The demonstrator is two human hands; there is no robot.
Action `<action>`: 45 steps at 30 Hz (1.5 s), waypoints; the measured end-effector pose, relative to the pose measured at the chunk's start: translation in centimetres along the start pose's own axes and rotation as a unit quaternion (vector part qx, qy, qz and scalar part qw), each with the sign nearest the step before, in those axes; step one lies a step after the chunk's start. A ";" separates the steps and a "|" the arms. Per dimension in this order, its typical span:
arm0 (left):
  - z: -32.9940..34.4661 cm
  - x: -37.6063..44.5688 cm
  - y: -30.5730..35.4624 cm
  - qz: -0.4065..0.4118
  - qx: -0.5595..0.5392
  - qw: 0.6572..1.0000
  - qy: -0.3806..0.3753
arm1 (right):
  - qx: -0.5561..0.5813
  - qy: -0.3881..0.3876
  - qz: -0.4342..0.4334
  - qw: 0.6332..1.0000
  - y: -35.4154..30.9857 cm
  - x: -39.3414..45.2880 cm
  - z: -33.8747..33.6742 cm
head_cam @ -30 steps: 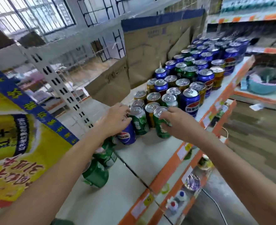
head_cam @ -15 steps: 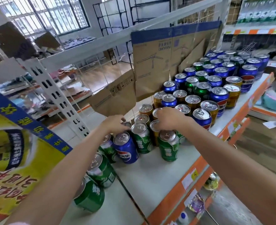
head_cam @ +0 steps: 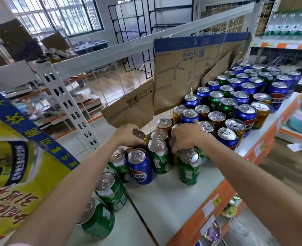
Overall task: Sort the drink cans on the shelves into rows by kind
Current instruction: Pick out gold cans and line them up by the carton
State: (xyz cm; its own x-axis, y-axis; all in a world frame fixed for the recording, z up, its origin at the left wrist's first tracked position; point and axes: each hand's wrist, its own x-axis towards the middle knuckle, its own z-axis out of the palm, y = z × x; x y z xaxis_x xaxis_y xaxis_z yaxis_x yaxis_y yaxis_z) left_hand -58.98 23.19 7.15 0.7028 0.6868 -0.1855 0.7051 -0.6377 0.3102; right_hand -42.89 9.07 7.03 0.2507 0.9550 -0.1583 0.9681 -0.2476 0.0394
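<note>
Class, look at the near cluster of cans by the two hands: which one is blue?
The blue can standing just below the left hand. Its nearest neighbours are green, such as the green can below the right hand.

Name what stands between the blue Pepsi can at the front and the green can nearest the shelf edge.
In the head view, one upright green can stands between the Pepsi can and the front green can.

Glossy green, blue and gold metal drink cans (head_cam: 189,167) with bare silvery tops stand on the smooth matt white shelf (head_cam: 168,201); behind it hangs matt brown cardboard (head_cam: 175,82).
</note>
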 end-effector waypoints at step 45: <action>2.0 -55.6 -28.7 -0.420 -0.102 0.879 0.201 | 0.088 -0.102 -0.546 0.827 -54.5 -12.6 0.6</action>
State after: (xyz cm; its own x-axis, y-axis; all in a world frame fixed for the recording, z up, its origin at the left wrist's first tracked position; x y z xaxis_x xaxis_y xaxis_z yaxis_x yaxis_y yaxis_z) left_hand -118.10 2.61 6.74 -0.1778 0.9793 -0.0968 0.8984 0.2016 0.3900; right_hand -98.76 10.46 6.27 -0.7949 0.5829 -0.1685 0.5983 0.7067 -0.3776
